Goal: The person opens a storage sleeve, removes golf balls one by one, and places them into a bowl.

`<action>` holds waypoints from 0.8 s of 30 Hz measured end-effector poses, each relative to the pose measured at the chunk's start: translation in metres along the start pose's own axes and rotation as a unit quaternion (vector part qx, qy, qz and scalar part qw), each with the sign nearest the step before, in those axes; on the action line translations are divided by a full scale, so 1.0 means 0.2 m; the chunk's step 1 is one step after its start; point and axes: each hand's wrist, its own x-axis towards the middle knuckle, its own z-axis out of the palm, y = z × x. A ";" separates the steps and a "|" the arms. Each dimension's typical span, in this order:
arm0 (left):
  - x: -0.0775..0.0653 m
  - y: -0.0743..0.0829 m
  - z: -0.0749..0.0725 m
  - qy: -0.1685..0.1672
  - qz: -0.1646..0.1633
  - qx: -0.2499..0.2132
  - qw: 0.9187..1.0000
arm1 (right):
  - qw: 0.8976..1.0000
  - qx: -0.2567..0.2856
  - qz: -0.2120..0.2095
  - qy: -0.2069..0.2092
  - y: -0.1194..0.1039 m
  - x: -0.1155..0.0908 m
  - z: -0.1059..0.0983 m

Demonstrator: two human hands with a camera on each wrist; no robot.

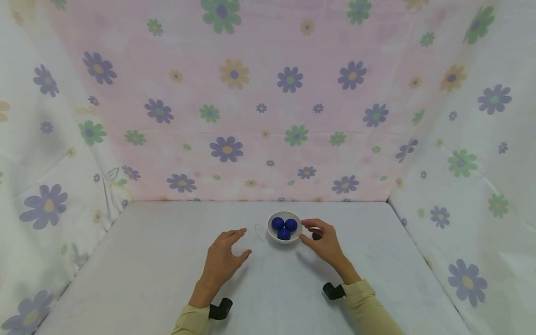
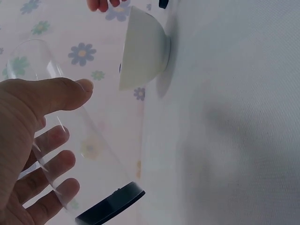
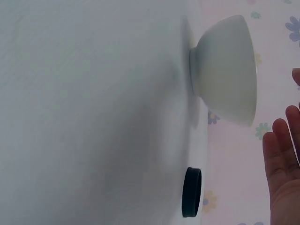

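Observation:
My left hand (image 1: 222,258) holds a clear cylindrical jar (image 2: 101,136), thumb on one side and fingers on the other. The jar is tilted and has a dark band (image 2: 111,204) at one end; in the head view only a faint rim outline shows, beside the bowl. A white bowl (image 1: 271,234) stands upright on the table with three blue balls (image 1: 284,234) in it. At the bowl's right rim is my right hand (image 1: 328,244), fingers and thumb spread and holding nothing. The wrist views show its fingers (image 3: 280,150) higher than the bowl, apart from it.
A round black lid (image 3: 191,192) stands on the white table (image 1: 167,279), partly covered by my right hand in the head view. Flowered cloth (image 1: 259,116) hangs behind the table and along both sides.

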 end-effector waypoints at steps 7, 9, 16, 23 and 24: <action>-0.01 0.01 -0.02 -0.003 -0.005 -0.002 1.000 | 1.000 -0.026 0.006 0.003 0.03 -0.05 -0.05; -0.01 0.01 -0.02 -0.001 -0.004 -0.004 1.000 | 1.000 -0.029 -0.001 0.007 0.04 -0.05 -0.06; -0.02 0.00 -0.01 0.000 -0.002 -0.014 1.000 | 0.999 -0.036 0.016 -0.005 0.03 -0.08 -0.11; -0.02 -0.01 -0.01 0.001 -0.002 -0.025 1.000 | 0.997 -0.053 0.055 -0.012 -0.06 -0.08 -0.17; -0.02 -0.02 -0.01 0.003 -0.001 -0.028 1.000 | 0.997 -0.054 0.057 -0.009 -0.02 -0.08 -0.17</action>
